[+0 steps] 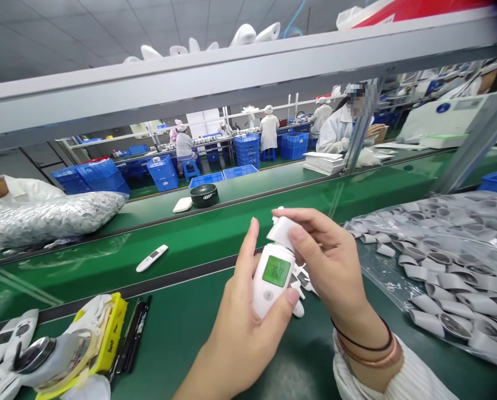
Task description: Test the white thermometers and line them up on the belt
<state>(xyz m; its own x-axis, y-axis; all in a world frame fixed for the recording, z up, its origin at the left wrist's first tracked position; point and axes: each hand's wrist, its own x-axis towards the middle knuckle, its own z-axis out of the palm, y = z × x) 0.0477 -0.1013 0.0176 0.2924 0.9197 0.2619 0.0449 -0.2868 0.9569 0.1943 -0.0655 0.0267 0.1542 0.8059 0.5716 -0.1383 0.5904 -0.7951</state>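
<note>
My left hand (248,322) is wrapped round a white digital thermometer (262,300), whose green screen is lit and faces me. The digits on it are blurred. Between the thumb and fingers of my right hand (329,255) is a white cap (281,230), tilted at the thermometer's upper end. Whether the cap is seated there or only touching, I cannot tell. Behind my hands, partly hidden, several white thermometer pieces (299,309) lie on the green bench (182,333). Another white thermometer (152,258) rests by itself on the green conveyor belt (207,244).
To the right, a clear plastic bag (398,278) holds many grey-white sleeves (461,300). At left are a yellow tray (117,322), a metal-topped bottle (38,355), black pens (137,333) and more thermometers (6,341). Beyond the belt stand a black fan (204,195) and co-workers.
</note>
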